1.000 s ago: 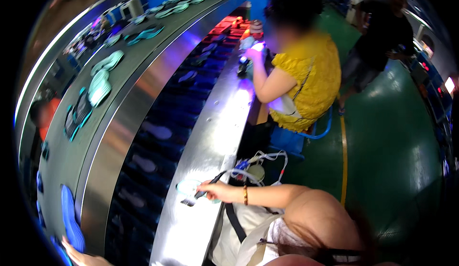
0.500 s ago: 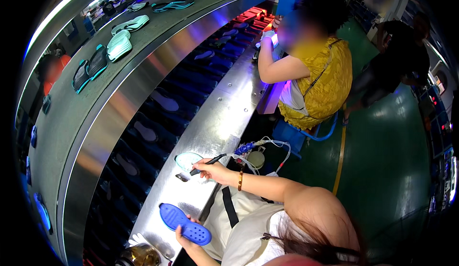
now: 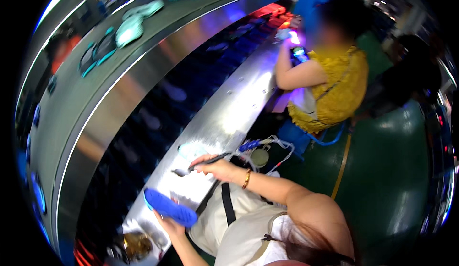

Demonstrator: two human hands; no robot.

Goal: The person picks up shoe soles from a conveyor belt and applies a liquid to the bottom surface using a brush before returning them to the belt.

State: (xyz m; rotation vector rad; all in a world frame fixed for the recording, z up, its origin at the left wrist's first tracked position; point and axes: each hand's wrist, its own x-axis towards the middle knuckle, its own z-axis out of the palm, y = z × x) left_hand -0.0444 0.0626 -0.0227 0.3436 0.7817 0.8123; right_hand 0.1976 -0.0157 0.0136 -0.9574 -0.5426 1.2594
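My left hand (image 3: pixel 168 224) holds a blue shoe sole (image 3: pixel 170 208) by its near edge, over the metal bench. The sole is tilted and smeared by motion. In my closed right hand (image 3: pixel 217 169) is a slim black brush-like tool (image 3: pixel 213 159), its handle pointing up and right. Its exact kind is too blurred to tell. Below the tool's lower end a dark patch (image 3: pixel 180 172) shows on the bench; I cannot tell whether it is part of the tool. Just beyond my right hand lies a pale mint oval piece (image 3: pixel 190 150) on the bench.
A shiny metal bench (image 3: pixel 224 103) runs away beside a lower rack of dark soles (image 3: pixel 150 118). Beyond it, a raised green belt (image 3: pixel 76 117) carries soles. A brown jar (image 3: pixel 136 246) stands near left. Hoses (image 3: pixel 282 144) hang at right. A co-worker in yellow (image 3: pixel 332 91) sits ahead.
The view has shifted and blurred. My left hand has moved left with the blue sole, whose face has turned. My right hand still holds the tool, now at a lower slant.
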